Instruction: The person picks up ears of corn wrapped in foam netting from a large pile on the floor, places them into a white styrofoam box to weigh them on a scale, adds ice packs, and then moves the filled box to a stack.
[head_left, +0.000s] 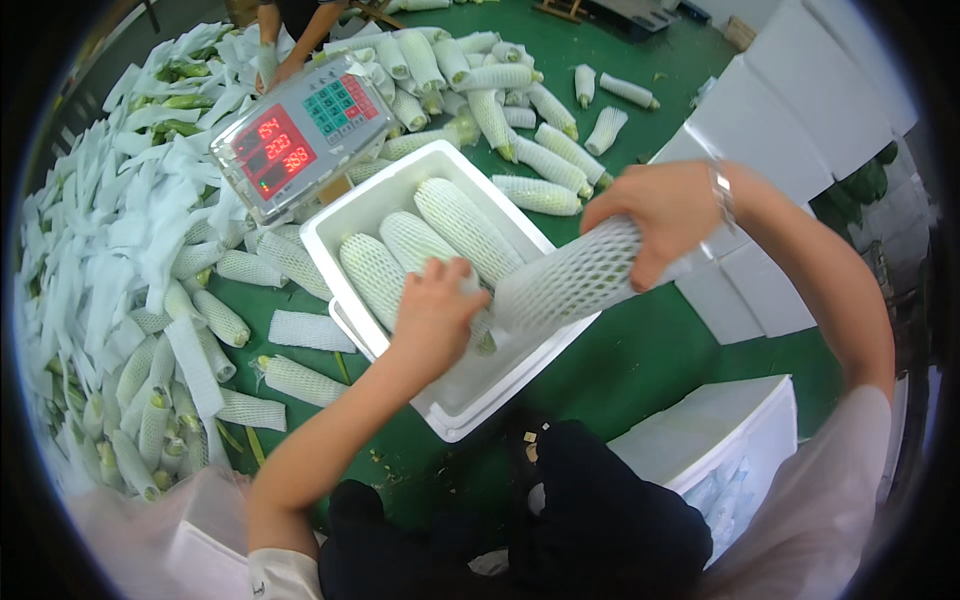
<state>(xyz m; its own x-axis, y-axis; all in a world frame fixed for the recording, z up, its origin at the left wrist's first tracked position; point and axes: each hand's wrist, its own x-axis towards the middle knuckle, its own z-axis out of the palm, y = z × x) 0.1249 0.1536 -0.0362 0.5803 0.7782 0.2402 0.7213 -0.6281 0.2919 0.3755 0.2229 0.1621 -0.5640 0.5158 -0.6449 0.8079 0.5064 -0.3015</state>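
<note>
My right hand (664, 214) grips a pale green vegetable in a white foam net sleeve (574, 277), tilted over the right side of a white foam box (442, 427). Inside the box, my left hand (439, 311) rests with bent fingers on the near end of a net-wrapped vegetable (424, 244); whether it grips it is hard to tell. On either side of that one lie another wrapped vegetable (371, 274) and a longer one (465, 225). A scale's display unit (300, 139) with lit red digits stands just beyond the box.
Many net-wrapped vegetables (551, 161) lie on the green floor beyond the box and to its left. White foam strips (112, 210) are heaped at the left. Another person's hands (289, 67) are at the top. White foam boxes (780, 127) stand at the right; an open one (705, 435) holds bags.
</note>
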